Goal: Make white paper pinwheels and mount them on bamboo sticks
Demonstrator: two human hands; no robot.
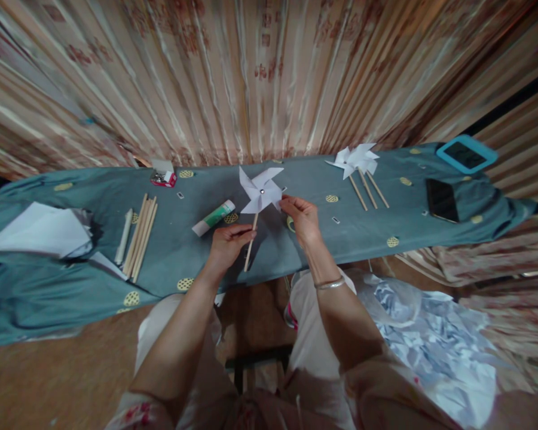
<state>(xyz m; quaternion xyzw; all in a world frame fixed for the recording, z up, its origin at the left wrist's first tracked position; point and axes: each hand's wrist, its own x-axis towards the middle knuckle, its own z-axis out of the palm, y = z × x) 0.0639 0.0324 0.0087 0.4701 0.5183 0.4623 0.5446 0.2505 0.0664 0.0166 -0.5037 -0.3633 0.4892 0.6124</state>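
Dim, diffuse light shows the curtain (233, 77) blurred and stretched toward the edges.

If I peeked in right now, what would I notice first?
Probably the white pinwheel in the middle, held by the left fingers at its stick and the right fingers at its edge. Next, the other white pinwheels lying together farther right on the patterned cloth. Then the crumpled white heap, low on the right.
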